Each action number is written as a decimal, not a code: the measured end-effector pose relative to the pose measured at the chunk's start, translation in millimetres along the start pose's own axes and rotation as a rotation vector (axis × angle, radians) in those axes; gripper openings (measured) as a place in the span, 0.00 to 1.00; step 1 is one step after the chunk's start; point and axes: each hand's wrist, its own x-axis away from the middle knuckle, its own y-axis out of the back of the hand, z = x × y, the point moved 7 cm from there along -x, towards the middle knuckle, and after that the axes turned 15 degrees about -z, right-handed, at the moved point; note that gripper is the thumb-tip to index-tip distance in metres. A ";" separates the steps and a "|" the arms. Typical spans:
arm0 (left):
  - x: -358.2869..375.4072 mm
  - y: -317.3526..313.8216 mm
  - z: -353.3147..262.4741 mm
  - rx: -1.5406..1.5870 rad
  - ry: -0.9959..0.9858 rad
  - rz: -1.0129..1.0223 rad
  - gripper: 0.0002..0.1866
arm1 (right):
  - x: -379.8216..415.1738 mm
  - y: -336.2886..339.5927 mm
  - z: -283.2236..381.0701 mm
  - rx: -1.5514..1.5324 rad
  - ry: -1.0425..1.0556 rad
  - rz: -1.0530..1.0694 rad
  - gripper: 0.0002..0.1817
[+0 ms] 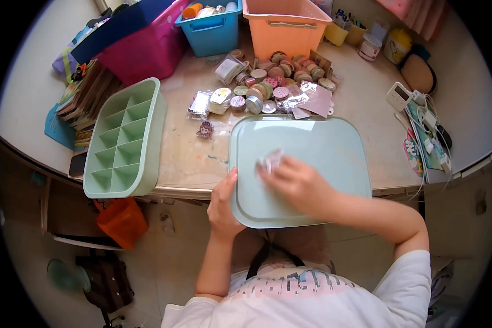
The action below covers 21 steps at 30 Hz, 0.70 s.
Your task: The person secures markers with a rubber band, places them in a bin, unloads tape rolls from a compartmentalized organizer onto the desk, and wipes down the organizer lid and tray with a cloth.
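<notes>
A pale green plastic lid (306,145) lies partly on the desk, its near edge reaching out over my lap. My left hand (224,203) grips the lid's left edge, thumb on top and the other fingers out of sight beneath. Over the lid's middle, my right hand (296,183) is closed on a crumpled white tissue (271,159) pressed against the surface; hand and tissue are slightly blurred. To the left stands a matching green divided box (157,120), its compartments facing up.
Behind the lid is a pile of washi tape rolls (281,82) and small packets. An orange bin (284,33), a blue basket (213,35) and a pink bin (142,54) line the back. A white power strip (399,97) with cables sits at right.
</notes>
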 end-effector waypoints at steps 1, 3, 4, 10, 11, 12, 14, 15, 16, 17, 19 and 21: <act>0.9 0.0 0.8 -0.005 -0.007 -0.003 0.36 | 6.8 6.8 6.9 -0.075 -0.033 0.069 0.18; 0.6 -0.5 2.5 -0.003 -0.002 0.014 0.35 | 11.6 13.5 -5.2 -0.141 -0.096 0.107 0.19; 1.3 0.0 1.7 -0.007 0.002 0.033 0.34 | 6.5 12.9 -23.3 -0.134 -0.132 0.076 0.19; -0.9 -1.8 -0.9 -0.062 -0.003 0.052 0.33 | 3.0 15.9 -45.5 0.131 -0.141 0.006 0.13; -1.4 -2.5 -2.2 -0.056 -0.005 0.055 0.33 | 9.5 21.6 -24.5 0.098 -0.099 0.036 0.13; -2.9 -2.0 -3.3 -0.050 -0.008 0.050 0.33 | 17.0 25.0 -9.4 0.108 -0.096 0.031 0.14; -2.5 -3.8 -2.1 -0.042 -0.011 0.048 0.33 | 23.2 29.1 -17.1 -0.051 -0.157 0.082 0.15; 0.4 -2.8 0.4 -0.037 0.000 0.026 0.31 | 20.0 28.1 -28.9 -0.030 -0.198 0.078 0.16; 2.3 -1.7 1.4 -0.031 0.012 0.004 0.30 | 13.5 25.6 -47.4 -0.009 -0.239 0.074 0.17; 1.5 -0.5 -1.5 -0.027 0.015 0.011 0.30 | 9.9 20.0 -66.7 0.030 -0.267 0.066 0.18; -3.3 -2.3 -5.2 -0.133 0.005 0.098 0.26 | 7.2 13.2 -90.8 0.108 -0.237 0.017 0.18; -2.9 -2.4 -4.2 -0.134 -0.002 0.109 0.24 | 8.2 13.8 -82.0 0.129 -0.198 0.019 0.17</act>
